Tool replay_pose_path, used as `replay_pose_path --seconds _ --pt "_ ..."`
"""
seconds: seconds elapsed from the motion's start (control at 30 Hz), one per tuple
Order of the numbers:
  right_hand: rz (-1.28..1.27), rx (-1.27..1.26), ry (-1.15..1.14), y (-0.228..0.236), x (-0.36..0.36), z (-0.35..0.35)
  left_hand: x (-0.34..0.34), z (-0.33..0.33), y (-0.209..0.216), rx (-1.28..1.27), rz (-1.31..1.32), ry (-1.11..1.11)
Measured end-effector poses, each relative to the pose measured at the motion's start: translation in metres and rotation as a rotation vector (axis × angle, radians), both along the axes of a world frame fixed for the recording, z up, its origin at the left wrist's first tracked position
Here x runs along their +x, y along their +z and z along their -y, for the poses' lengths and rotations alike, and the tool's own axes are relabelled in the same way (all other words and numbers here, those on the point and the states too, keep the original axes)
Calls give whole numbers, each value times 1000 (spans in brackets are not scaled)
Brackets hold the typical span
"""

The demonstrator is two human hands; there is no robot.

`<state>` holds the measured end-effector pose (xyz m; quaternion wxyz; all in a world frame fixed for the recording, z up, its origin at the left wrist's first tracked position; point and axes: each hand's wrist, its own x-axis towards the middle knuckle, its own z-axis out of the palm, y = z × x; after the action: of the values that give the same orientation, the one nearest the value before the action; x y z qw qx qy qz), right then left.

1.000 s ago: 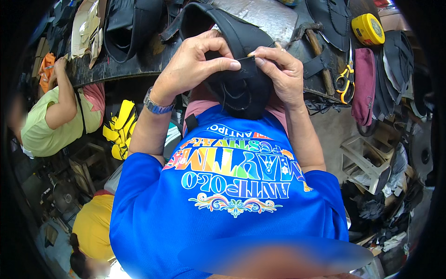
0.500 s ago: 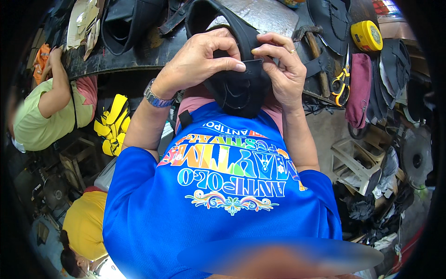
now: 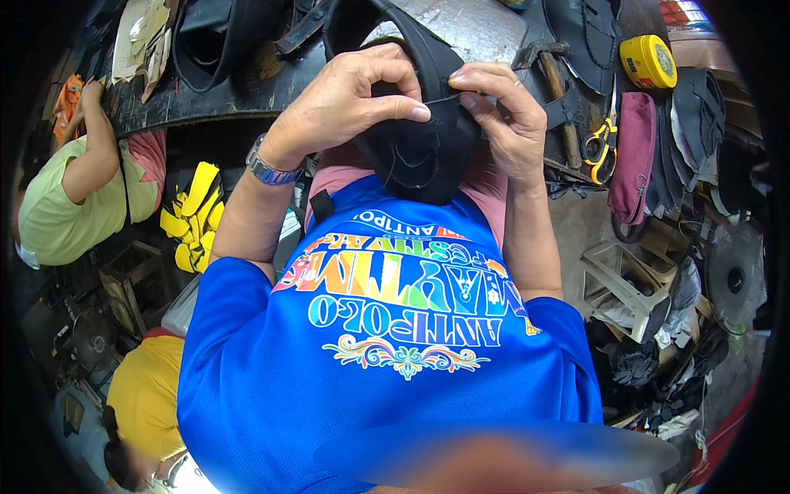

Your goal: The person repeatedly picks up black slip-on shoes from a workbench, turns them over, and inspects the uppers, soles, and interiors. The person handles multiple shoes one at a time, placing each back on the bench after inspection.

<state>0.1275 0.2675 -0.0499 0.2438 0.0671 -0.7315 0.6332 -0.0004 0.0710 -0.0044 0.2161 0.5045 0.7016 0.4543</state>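
Note:
A black shoe upper (image 3: 415, 169) lies between my hands at the near edge of the workbench, partly over my lap. My left hand (image 3: 354, 107), with a metal watch on its wrist, is closed on the rim of the upper, thumb in front and fingers curled behind. On the other side my right hand (image 3: 506, 115) pinches the same rim between thumb and index finger. Part of the upper behind my left fingers is hidden. To the right of my right hand lies a hammer (image 3: 561, 123) with a wooden handle.
Yellow-handled scissors (image 3: 602, 150), a maroon pouch (image 3: 632, 160) and a yellow tub (image 3: 648, 62) sit at the right. More black uppers (image 3: 216, 41) lie on the workbench (image 3: 197, 111). Yellow strips (image 3: 196, 218) hang at left, near a person in light green (image 3: 78, 198). Another person wears yellow (image 3: 148, 395).
My right thumb and index finger have shifted along the rim of the upper and now pinch it more closely. My left hand keeps its hold. The whole view has shifted slightly.

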Motion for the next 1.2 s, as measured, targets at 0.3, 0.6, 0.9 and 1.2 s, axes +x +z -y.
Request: replay_pose_path --seconds 0.3,0.6,0.9,1.2 --pt "-5 38 21 2 1 -1 0 -1 -1 9 5 0" --pt "25 82 -260 -4 5 18 3 1 -5 13 -20 39" --pt "101 49 -278 -4 20 23 2 2 -5 28 -14 32" --pt "100 -45 -194 2 17 18 1 2 -5 15 0 22"
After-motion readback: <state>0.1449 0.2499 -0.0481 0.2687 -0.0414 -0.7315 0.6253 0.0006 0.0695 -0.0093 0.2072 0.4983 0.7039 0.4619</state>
